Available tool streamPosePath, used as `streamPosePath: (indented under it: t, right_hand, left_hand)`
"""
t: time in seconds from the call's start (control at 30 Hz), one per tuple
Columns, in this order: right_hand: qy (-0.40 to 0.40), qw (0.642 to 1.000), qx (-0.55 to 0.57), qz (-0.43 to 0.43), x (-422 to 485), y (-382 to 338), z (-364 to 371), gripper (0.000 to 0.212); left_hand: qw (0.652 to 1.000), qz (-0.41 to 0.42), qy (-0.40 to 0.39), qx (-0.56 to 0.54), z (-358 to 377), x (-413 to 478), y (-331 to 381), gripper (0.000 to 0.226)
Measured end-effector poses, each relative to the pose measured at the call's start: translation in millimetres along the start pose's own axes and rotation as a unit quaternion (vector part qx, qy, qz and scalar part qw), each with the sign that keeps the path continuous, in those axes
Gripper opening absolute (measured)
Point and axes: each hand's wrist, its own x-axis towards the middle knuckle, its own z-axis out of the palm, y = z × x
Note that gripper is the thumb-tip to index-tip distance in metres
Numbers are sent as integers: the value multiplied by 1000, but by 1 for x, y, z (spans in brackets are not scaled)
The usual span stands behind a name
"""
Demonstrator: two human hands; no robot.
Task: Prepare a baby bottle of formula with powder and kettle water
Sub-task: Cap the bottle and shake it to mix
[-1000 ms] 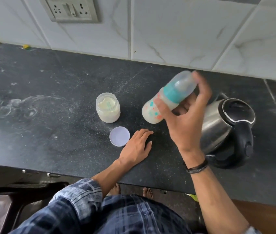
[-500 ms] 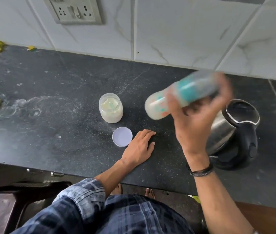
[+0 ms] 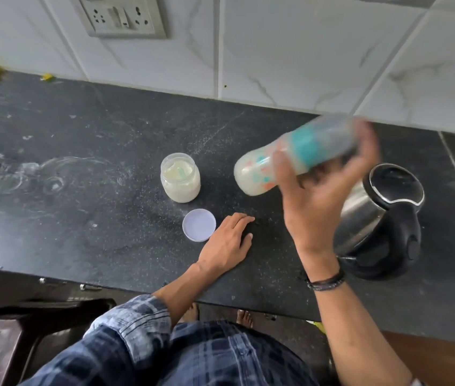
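Dark speckled stone makes up the tabletop [image 3: 81, 218], backed by a white marbled tile wall [image 3: 304, 51] with a socket plate [image 3: 120, 16].

From my feed I see an open clear jar [image 3: 180, 178] standing upright near the middle, roughly half full of pale powder, with what looks like a scoop lying inside. Its round lid [image 3: 199, 225] lies flat on the tabletop just in front of it. A steel kettle [image 3: 382, 207] with black handle and closed black top stands at the right; I cannot see what is in it.

The baby bottle [image 3: 298, 151] is up in the air between jar and kettle, tipped almost onto its side, base towards the jar and capped end towards the wall. Milky white liquid fills its lower body. It is blurred.

My right hand [image 3: 312, 207] grasps it, thumb across the near side and fingers [image 3: 367, 143] curled round the teal collar and cap.

My left hand [image 3: 226, 240] lies flat on the tabletop, relaxed, holding nothing, just beside the lid.
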Motion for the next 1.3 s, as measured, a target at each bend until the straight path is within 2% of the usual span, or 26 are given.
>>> streamPosePath:
  t: [0.07,0.17,0.2,0.3,0.43,0.47,0.57,0.6,0.67,0.73,0.83,0.93,1.0,1.1,1.13,1.2,1.3]
  right_hand:
    - [-9,1000,-9,18,-4,0,0,81]
    - [42,998,25,-51,-5,-5,-1,81]
    - [29,997,9,-64,-5,-4,0,83]
    - [-23,999,-35,-25,-6,0,-1,83]
    - [58,992,-4,-111,-2,-6,-5,85]
    - [48,993,-17,-111,0,-3,-6,86]
    - [-32,997,-64,-31,-6,10,-8,83]
    - [-23,998,-57,-34,-9,5,-7,82]
    - [22,995,-30,-92,-7,-4,-6,83]
    - [15,991,-47,-121,-2,0,-7,87]
    - [-42,994,-85,-51,-5,10,-6,83]
    - [3,994,-39,-99,-6,0,-8,84]
    - [-9,992,-63,-110,-2,4,-7,85]
    - [-60,993,-96,-18,-4,17,-8,82]
    - [-42,996,-79,-12,-6,12,-7,82]
    - [2,998,-23,-51,-4,3,-7,83]
    - [-3,997,-49,-62,2,7,-5,85]
  left_hand:
    - [1000,1,-4,-3,0,-1,0,43]
    - [1000,-3,0,-6,0,1,1,43]
    - [1000,-2,1,-4,0,1,1,43]
    - [1000,6,-1,-1,0,-1,1,42]
    - [1000,2,5,-3,-1,1,2,42]
    - [1000,3,5,1,-1,0,2,42]
    - [1000,7,2,1,0,-1,0,42]
    - [1000,5,-2,-4,0,0,0,42]
    - [1000,-4,-2,-7,0,1,-1,42]
    - [1000,-2,-1,-3,0,1,-1,42]
    - [1000,1,-5,-7,1,-1,-1,42]
    - [1000,-4,-1,-11,1,1,-1,42]
    - [1000,1,2,-6,1,1,-1,42]
    - [1000,8,0,-5,1,-1,-2,41]
    - [1000,9,1,-8,0,-1,-1,42]
    - [1000,4,6,-7,1,0,-1,42]
    - [1000,3,4,-2,1,0,-1,42]
